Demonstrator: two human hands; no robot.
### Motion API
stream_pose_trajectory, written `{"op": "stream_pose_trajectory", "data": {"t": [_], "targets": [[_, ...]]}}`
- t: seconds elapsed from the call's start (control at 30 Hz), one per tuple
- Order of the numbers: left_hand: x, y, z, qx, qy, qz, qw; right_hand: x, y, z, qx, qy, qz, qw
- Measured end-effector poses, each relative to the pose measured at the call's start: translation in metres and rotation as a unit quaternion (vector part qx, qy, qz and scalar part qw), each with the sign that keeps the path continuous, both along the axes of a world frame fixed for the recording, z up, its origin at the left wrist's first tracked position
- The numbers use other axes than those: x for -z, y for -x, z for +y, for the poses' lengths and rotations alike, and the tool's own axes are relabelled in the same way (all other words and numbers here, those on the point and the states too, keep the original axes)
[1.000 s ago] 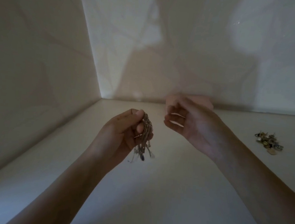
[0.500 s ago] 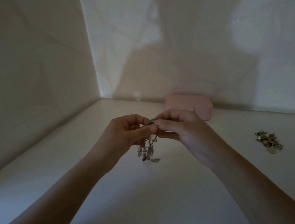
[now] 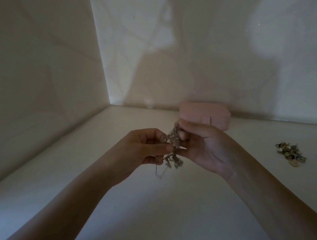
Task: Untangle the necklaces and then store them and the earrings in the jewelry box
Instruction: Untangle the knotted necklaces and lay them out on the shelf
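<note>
A knotted bundle of thin metal necklaces (image 3: 172, 153) hangs above the white tabletop (image 3: 146, 205), between both hands. My left hand (image 3: 143, 147) pinches its lower middle with thumb and forefinger. My right hand (image 3: 203, 144) pinches the top of the bundle, palm turned toward me. Loose chain ends dangle below the fingers. A shut pink jewelry box (image 3: 205, 113) stands by the back wall, just behind my right hand. A small heap of earrings (image 3: 290, 153) lies on the table at the right.
White walls close the table in at the left (image 3: 43, 71) and at the back (image 3: 217, 48). The scene is dim, with shadows across the back wall.
A second ago only my left hand held the bundle. My right hand came in, took the top of it, and has now turned palm-up and lifted that end slightly.
</note>
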State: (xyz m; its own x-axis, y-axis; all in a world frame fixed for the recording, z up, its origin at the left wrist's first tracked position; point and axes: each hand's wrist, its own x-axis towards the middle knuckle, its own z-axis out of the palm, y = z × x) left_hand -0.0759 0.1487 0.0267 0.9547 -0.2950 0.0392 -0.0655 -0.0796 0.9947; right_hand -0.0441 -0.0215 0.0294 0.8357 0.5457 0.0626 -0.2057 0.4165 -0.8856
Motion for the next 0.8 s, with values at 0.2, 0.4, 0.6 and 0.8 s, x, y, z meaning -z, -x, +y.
{"op": "stream_pose_trajectory", "data": {"t": [0.2,0.4,0.6,0.8], "targets": [[-0.0029,0.0051,-0.0015,0.035,-0.010,-0.013,0.999,0.0014,0.0004,0.0016,0.038,0.065,-0.057,0.996],[-0.0074,0.0051,-0.0014,-0.003,0.061,-0.011,0.998,-0.0011,-0.0008,-0.0008,0.030,-0.003,-0.022,0.999],[-0.0072,0.0049,-0.0014,-0.041,0.012,-0.033,0.999,-0.0015,-0.0002,-0.0021,0.035,0.051,-0.079,0.995],[-0.0043,0.0045,-0.0009,-0.041,-0.025,-0.030,0.998,-0.0032,0.0037,-0.0026,0.151,0.199,-0.250,0.935]]}}
